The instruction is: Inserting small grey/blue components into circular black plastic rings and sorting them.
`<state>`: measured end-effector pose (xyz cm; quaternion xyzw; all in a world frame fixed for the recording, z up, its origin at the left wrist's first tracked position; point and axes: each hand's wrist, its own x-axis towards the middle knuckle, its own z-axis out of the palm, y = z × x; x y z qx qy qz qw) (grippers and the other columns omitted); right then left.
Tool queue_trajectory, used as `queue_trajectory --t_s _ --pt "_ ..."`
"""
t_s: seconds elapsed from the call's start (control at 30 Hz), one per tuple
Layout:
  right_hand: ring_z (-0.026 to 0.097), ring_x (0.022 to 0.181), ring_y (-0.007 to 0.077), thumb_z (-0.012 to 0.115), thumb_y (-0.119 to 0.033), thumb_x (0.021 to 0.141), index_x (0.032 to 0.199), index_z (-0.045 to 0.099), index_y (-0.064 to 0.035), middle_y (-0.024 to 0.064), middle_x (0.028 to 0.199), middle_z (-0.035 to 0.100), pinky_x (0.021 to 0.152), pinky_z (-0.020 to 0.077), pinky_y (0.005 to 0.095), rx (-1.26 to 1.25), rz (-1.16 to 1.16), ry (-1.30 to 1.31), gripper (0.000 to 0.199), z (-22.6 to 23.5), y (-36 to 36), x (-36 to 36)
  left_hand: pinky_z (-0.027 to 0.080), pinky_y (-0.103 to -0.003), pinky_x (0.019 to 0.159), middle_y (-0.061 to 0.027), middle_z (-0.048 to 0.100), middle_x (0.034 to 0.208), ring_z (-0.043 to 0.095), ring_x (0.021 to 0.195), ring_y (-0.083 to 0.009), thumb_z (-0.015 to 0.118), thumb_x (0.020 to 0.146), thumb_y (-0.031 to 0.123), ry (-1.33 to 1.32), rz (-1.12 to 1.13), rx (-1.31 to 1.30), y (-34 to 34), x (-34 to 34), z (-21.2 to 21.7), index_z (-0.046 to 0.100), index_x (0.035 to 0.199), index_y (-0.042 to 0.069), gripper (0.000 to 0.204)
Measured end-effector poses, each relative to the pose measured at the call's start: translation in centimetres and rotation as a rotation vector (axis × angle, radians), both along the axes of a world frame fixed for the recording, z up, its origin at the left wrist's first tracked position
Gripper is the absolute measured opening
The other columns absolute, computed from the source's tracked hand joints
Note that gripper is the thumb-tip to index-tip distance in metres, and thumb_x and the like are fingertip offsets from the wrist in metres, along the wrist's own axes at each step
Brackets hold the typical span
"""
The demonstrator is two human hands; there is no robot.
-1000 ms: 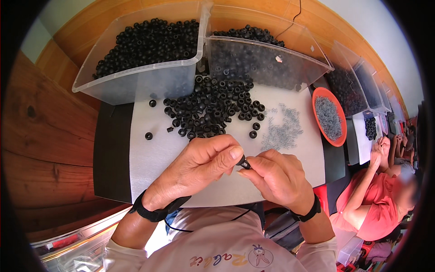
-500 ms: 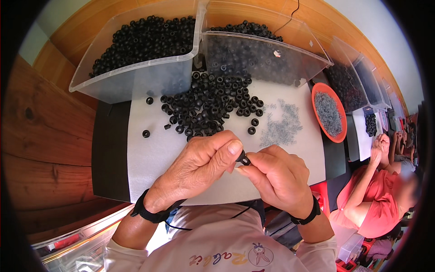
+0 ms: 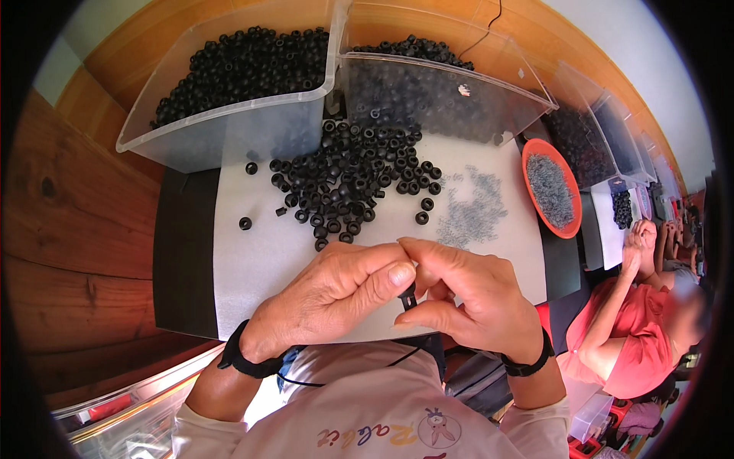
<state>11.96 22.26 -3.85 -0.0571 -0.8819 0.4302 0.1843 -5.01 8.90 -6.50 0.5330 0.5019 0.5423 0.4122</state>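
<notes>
In front of my chest, both hands come together over a small black plastic piece (image 3: 409,298), mostly covered by fingers. My left hand (image 3: 332,294) pinches it under the thumb, fingers curled. My right hand (image 3: 478,294) closes on it from the other side, its index fingertip above and its thumb below. Just beyond lies a heap of black ring-shaped plastic parts (image 3: 336,180) with round holes. Right of that heap, small greyish pieces that look like tiny springs (image 3: 470,210) are spread on the white sheet (image 3: 245,275).
Two clear bins (image 3: 229,138) (image 3: 451,96) full of black parts stand at the back. An orange bowl (image 3: 573,199) of small grey pieces sits at the right. Beyond it, a person in a red shirt (image 3: 627,329) works. A wooden panel (image 3: 76,229) borders the left.
My right hand has turned and shifted slightly right, its index finger rising over the black piece. That piece has tilted more upright between the hands. My left hand has moved slightly down.
</notes>
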Motion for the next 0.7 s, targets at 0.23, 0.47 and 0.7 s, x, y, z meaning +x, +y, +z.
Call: queue_trajectory --t_s 0.23,0.47,0.7 --pt "0.065 0.065 0.0161 0.088 -0.034 0.076 0.138 0.060 0.0013 0.0069 0.078 0.066 0.058 0.0526 0.0278 0.054 0.084 0.069 0.077 0.1 -0.2 0.5 0.055 -0.033 0.075 -0.0128 0.072 0.094 0.071 0.085 -0.0233 0.046 0.111 0.027 0.004 -0.060 -0.032 -1.1 0.6 1.8 0.064 0.111 -0.001 0.033" --pt "0.066 0.065 0.0146 0.089 -0.034 0.075 0.140 0.058 0.0021 0.0077 0.085 0.069 0.059 0.0538 0.0263 0.032 0.088 0.134 0.080 -0.5 -1.0 0.6 0.055 -0.034 0.076 -0.0143 0.072 0.097 0.072 0.086 -0.0267 0.046 0.111 0.025 0.006 -0.062 0.035 -1.7 0.7 1.7 0.063 0.114 -0.002 0.032" --pt "0.067 0.065 0.0149 0.087 -0.035 0.076 0.138 0.059 0.0020 0.0086 0.089 0.070 0.059 0.0544 0.0267 0.014 0.125 0.067 0.078 0.1 -0.8 0.6 0.055 -0.035 0.072 -0.0146 0.071 0.094 0.071 0.082 -0.0274 0.045 0.111 0.027 0.087 -0.024 0.088 -2.0 0.8 1.6 0.063 0.113 -0.002 0.034"
